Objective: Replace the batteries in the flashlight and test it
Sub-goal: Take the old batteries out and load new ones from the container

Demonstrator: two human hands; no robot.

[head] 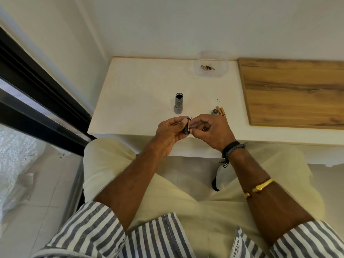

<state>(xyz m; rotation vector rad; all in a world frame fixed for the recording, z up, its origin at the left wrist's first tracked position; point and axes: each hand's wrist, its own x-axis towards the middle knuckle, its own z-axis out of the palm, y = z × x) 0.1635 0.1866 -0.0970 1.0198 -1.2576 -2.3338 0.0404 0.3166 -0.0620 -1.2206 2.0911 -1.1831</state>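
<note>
black battery holder [186, 126] sits pinched in the left hand [172, 131]; the right hand [212, 131] fingertips press on its end. grey metal flashlight tube [178, 103] stands behind.

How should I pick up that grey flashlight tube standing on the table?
Grip the flashlight body around its narrower upper barrel, coming from the side. It stands upright on its wider end, open end up, with bare table around it.

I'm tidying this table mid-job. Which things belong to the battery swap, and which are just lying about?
Job: battery holder in left hand; right hand; flashlight body; end cap; loose batteries; tub of batteries.
Lying about: wooden board.
</note>
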